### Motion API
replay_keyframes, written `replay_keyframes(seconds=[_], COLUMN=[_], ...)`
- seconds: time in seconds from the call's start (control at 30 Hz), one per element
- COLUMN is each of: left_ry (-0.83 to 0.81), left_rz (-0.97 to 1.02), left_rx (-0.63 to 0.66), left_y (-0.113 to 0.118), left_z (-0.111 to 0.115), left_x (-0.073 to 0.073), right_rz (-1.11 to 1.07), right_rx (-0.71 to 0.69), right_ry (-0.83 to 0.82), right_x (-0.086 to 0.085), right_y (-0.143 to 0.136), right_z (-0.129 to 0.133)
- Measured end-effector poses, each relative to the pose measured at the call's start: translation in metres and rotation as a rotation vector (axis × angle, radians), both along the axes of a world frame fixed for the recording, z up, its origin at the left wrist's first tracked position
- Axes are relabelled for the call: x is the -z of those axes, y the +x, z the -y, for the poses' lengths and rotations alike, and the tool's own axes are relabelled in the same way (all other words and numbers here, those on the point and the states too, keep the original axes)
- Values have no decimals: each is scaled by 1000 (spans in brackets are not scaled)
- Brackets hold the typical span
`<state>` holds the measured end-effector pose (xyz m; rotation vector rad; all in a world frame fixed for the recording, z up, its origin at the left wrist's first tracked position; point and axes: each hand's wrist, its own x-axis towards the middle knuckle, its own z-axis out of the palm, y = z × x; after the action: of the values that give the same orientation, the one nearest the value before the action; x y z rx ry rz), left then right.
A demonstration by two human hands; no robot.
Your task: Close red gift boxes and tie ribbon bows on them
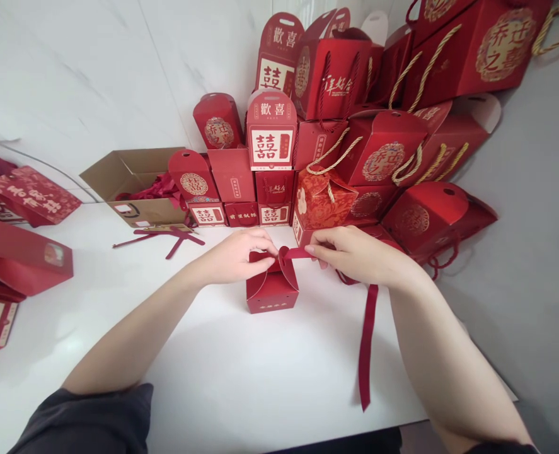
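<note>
A small red gift box (272, 299) with curved top flaps stands upright on the white table (241, 372). My left hand (236, 255) is at the box's top left, its thumb and fingers closed on the flaps. To the right, my right hand (343, 252) pinches a dark red ribbon (367, 353). One stretch of the ribbon runs from my right fingertips to the hole in the right flap; a long tail hangs below that hand and lies on the table. The ribbon's path behind my right hand is hidden.
Stacked red gift boxes (272, 148) line the back and right. At the back left, an open cardboard box (142, 170) holds red ribbons, with loose ribbon pieces (178, 238) in front. More red boxes (24, 252) sit at the left edge.
</note>
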<state>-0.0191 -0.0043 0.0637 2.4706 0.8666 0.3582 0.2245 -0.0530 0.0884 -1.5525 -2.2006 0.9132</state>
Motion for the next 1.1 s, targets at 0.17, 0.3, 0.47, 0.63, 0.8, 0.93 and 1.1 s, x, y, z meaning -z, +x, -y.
replay_keyframes(seconds=[0.17, 0.3, 0.47, 0.63, 0.8, 0.93, 1.1], left_ry=[29, 52, 41, 11, -26, -39, -51], left_rz=[-6, -6, -25, -31, -39, -34, -26], left_rx=[7, 38, 49, 67, 74, 67, 70], left_y=[1, 3, 5, 5, 4, 4, 5], left_z=[1, 0, -2, 0, 3, 3, 3], left_x=[1, 3, 5, 2, 0, 0, 0], right_rz=[29, 43, -10, 31, 84, 110, 71], right_rx=[-67, -133, -191, -171, -102, -97, -185], right_ry=[5, -27, -51, -12, -15, 20, 14], right_x=[0, 2, -2, 2, 8, 7, 7], right_y=[2, 2, 3, 1, 0, -1, -6], right_z=[0, -1, 0, -2, -4, -2, -1])
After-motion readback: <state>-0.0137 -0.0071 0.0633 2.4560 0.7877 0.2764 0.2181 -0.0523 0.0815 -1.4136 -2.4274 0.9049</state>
